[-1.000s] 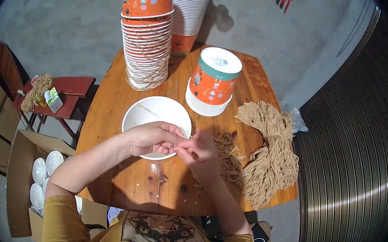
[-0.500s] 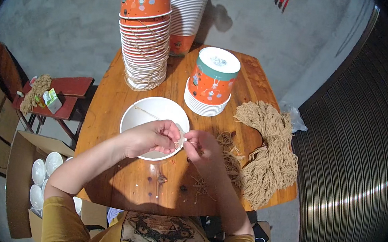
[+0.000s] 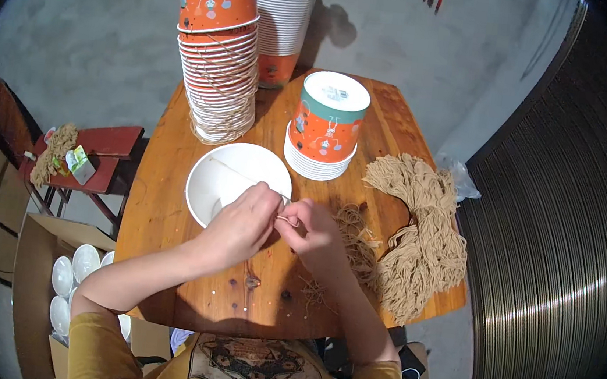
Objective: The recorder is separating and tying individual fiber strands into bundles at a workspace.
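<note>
A white paper bucket (image 3: 203,190) lies open toward me on the table, with a thin tan string (image 3: 230,168) running across its inside. My left hand (image 3: 247,219) is closed at the bucket's near right rim, its back turned up, and its fingertips are mostly hidden. Beside it, my right hand (image 3: 311,233) pinches a short loop of the string between thumb and forefinger. The strand runs between the two hands, which almost touch. Whether my left fingers also grip the rim cannot be made out.
A tall stack of orange-and-white paper buckets (image 3: 222,81) wound with string stands at the back left, a taller stack behind it. A shorter stack (image 3: 328,129) stands upside down. Tan string bundles (image 3: 422,254) lie right. A carton (image 3: 38,287) of wrapped white items sits lower left.
My left hand has turned over the rim, so its back now hides its fingertips. My right hand still pinches the string, now with a small loop showing. The view has shifted slightly.
</note>
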The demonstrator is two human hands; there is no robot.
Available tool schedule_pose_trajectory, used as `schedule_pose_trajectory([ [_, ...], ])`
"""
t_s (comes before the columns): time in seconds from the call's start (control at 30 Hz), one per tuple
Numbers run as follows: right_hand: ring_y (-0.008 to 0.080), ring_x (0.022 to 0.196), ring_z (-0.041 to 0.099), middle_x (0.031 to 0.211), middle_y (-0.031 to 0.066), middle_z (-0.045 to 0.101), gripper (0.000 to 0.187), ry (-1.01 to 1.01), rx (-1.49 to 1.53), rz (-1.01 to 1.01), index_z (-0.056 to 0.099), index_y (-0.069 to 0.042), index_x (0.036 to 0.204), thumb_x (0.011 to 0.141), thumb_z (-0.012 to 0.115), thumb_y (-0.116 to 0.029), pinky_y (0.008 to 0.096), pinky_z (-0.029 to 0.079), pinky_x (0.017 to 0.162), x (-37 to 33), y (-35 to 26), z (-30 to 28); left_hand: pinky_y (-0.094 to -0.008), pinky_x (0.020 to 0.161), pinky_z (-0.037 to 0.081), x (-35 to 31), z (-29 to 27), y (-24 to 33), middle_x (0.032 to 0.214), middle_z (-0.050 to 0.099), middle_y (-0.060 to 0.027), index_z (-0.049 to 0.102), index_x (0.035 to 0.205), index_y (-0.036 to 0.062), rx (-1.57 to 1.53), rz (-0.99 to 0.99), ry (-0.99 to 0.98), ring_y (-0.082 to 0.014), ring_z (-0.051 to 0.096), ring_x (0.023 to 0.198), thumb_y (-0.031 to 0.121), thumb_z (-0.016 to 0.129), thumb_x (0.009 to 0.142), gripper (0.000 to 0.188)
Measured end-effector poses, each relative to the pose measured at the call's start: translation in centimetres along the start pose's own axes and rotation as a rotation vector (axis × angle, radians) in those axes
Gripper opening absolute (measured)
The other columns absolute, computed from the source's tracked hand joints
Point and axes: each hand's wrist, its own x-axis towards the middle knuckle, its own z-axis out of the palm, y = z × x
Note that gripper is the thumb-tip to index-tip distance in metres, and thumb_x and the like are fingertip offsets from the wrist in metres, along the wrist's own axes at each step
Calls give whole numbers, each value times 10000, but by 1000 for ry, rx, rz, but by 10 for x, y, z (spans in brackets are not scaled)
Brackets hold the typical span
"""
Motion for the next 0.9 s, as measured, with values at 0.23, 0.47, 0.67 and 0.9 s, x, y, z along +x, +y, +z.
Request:
schedule_pose_trajectory([
  [0.23, 100, 608, 453, 714, 9, 487, 76, -92, 278, 198, 624, -41, 852, 811, 688, -46, 258, 365, 554, -1, 12, 1, -243, 684, 439, 10, -15, -17, 831, 493, -19, 465, 978, 40, -627, -549, -200, -78, 491, 780, -18, 601, 826, 213],
  [0.47, 84, 597, 425, 699, -11, 452, 77, -107, 259, 123, 615, -33, 837, 810, 687, -43, 253, 351, 543, 7, 12, -1, -230, 713, 445, 13, -22, -10, 845, 514, -22, 457, 1017, 32, -681, -558, -262, -86, 504, 784, -27, 584, 832, 233],
  [0.67, 40, 611, 408, 689, -43, 479, 72, -189, 284, 451, 596, -25, 825, 825, 661, -55, 224, 339, 536, 11, -3, -2, -252, 733, 458, 11, -23, -12, 848, 519, -29, 467, 1079, 26, -650, -501, -275, -103, 529, 803, -22, 560, 855, 247],
  [0.9, 13, 596, 380, 659, -78, 460, 84, -148, 348, 496, 582, -28, 816, 834, 655, -66, 201, 325, 518, 6, -1, 2, -339, 762, 482, 2, -22, -11, 912, 528, -124, 566, 1035, 24, -143, -259, -94, -266, 576, 816, -22, 555, 835, 206],
])
